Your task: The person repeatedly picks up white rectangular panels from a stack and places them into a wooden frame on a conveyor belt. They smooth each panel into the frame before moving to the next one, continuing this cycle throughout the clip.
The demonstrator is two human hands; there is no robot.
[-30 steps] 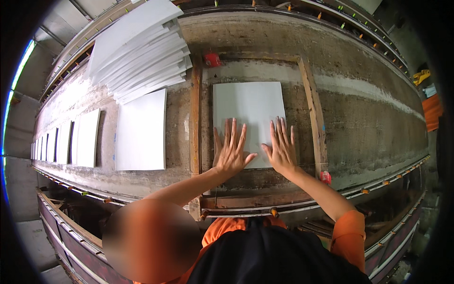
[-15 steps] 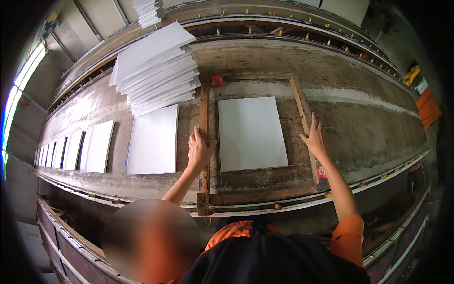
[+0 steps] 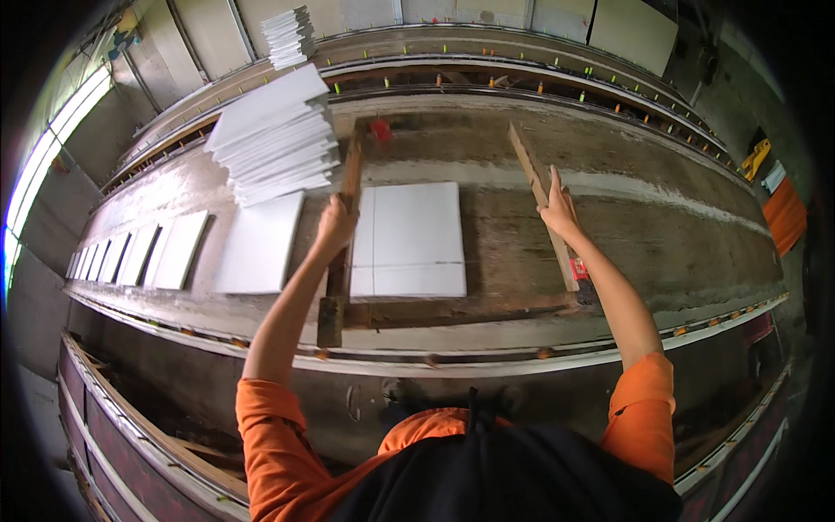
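A wooden frame (image 3: 542,204) spans the space between my two hands, with thin strings across its opening. My left hand (image 3: 335,226) is closed around its left bar. At the right bar, my right hand (image 3: 558,210) grips the wood, its index finger stretched along the bar. Below the frame's opening lies a white rectangular panel (image 3: 422,230), closer to the left bar than to the right. Red patches (image 3: 381,130) mark the frame near its far left corner and its right bar. The frame is slightly blurred by motion, and whether it touches the table cannot be told.
Left of the frame, a single white panel (image 3: 259,248) lies on the long stained table (image 3: 678,226), with a fanned stack of white sheets (image 3: 277,135) behind it. Several more panels (image 3: 178,252) run in a row farther left. Small orange and green pegs line the table rails.
My left hand has closed around the left bar, and my right hand has tightened on the right one. The frame has shifted right relative to the panel beneath it.
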